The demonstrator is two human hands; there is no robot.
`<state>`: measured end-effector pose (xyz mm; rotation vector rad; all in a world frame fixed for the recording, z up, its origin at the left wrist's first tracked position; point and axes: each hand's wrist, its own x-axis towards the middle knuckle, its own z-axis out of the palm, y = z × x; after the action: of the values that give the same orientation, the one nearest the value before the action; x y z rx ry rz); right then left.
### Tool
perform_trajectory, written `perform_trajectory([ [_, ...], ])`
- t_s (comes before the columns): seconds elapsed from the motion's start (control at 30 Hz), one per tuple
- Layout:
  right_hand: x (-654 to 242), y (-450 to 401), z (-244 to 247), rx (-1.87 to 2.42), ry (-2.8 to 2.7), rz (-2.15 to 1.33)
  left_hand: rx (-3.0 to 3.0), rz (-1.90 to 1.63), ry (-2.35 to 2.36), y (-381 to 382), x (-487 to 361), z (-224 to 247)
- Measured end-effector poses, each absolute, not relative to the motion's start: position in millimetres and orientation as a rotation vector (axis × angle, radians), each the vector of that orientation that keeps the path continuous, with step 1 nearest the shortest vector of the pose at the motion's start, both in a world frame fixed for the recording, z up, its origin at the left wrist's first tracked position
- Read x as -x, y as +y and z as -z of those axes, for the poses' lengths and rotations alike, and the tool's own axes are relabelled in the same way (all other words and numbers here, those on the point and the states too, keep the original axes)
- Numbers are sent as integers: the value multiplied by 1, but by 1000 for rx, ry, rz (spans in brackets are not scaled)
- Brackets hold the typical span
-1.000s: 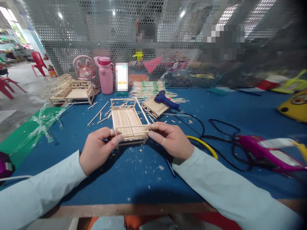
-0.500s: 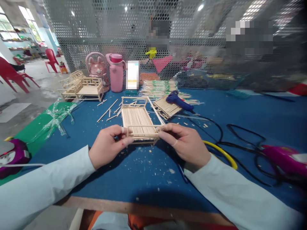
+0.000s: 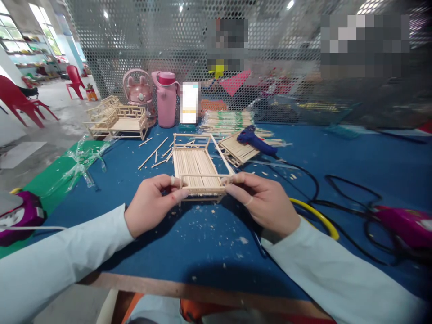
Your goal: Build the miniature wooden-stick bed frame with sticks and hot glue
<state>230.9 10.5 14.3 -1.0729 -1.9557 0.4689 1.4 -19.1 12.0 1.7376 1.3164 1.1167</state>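
Note:
A miniature bed frame [image 3: 195, 165] made of thin wooden sticks stands on the blue tabletop in front of me. My left hand [image 3: 153, 202] pinches its near left corner between thumb and fingers. At the near right corner, the thumb and fingertips of my right hand [image 3: 261, 200] close on the frame in the same way. A horizontal stick [image 3: 204, 176] spans the near end between both hands. Along the right side a pale stick [image 3: 222, 155] slants from the far post toward my right fingertips. My fingertips hide the joints at both near corners.
A blue glue gun [image 3: 258, 141] lies on a smaller stick panel [image 3: 236, 153], its black cable running right. Loose sticks [image 3: 153, 153] are scattered left of the frame. Behind stand finished stick furniture [image 3: 128, 123], a pink bottle [image 3: 167, 101], a phone [image 3: 190, 103] and bundled sticks [image 3: 229, 120].
Both hands keep the same hold on the bed frame. The view has shifted slightly, so the background items appear a little higher and further right.

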Motion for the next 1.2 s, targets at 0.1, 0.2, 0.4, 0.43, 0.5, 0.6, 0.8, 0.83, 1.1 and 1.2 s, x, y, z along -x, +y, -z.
perform_trajectory([
  [0.1,-230,10,-14,1071,-1947,-457,-1761,-1115,1331,-19,-1,-11],
  [0.2,-228,9,-15,1077,-1943,-458,-1797,-1130,1323,-19,1,-11],
  [0.4,-226,7,-14,1067,-1939,-473,-1843,-1125,1316,-20,2,-11],
  [0.43,-226,7,-14,1063,-1937,-475,-1850,-1119,1316,-20,3,-11],
  [0.5,-225,7,-14,1059,-1934,-479,-1865,-1115,1313,-20,4,-11],
  [0.6,-223,6,-14,1064,-1927,-481,-1892,-1134,1321,-20,4,-11],
  [0.8,-224,7,-16,1074,-1841,-715,-1918,-1154,1337,-20,5,-12],
  [0.83,-225,7,-16,1075,-1800,-812,-1919,-1156,1336,-20,5,-13],
  [1.1,-227,10,-13,1073,-1729,-937,-1906,-1143,1342,-20,6,-12],
  [1.2,-226,6,-14,1070,-1772,-652,-1903,-1136,1336,-19,6,-11],
])
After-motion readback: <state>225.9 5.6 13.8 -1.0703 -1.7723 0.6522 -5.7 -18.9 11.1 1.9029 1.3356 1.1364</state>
